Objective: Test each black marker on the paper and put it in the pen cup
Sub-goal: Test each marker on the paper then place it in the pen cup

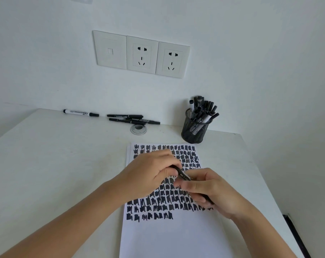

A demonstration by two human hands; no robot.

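Note:
A black marker [183,175] is held above the paper [169,237], gripped at both ends. My left hand [150,174] closes on its far end and my right hand [208,190] closes on its near part. The white sheet is covered with rows of black scribble marks down to about its middle. A black mesh pen cup [194,130] stands beyond the paper's far right corner, filled with several black markers. Two black markers [133,119] and a white-barrelled marker [81,113] lie along the wall at the back of the table.
A round metal cable grommet [138,129] sits in the white table [55,164] just in front of the loose markers. Wall sockets [142,54] are above. The table's right edge drops off near a dark strip [296,237].

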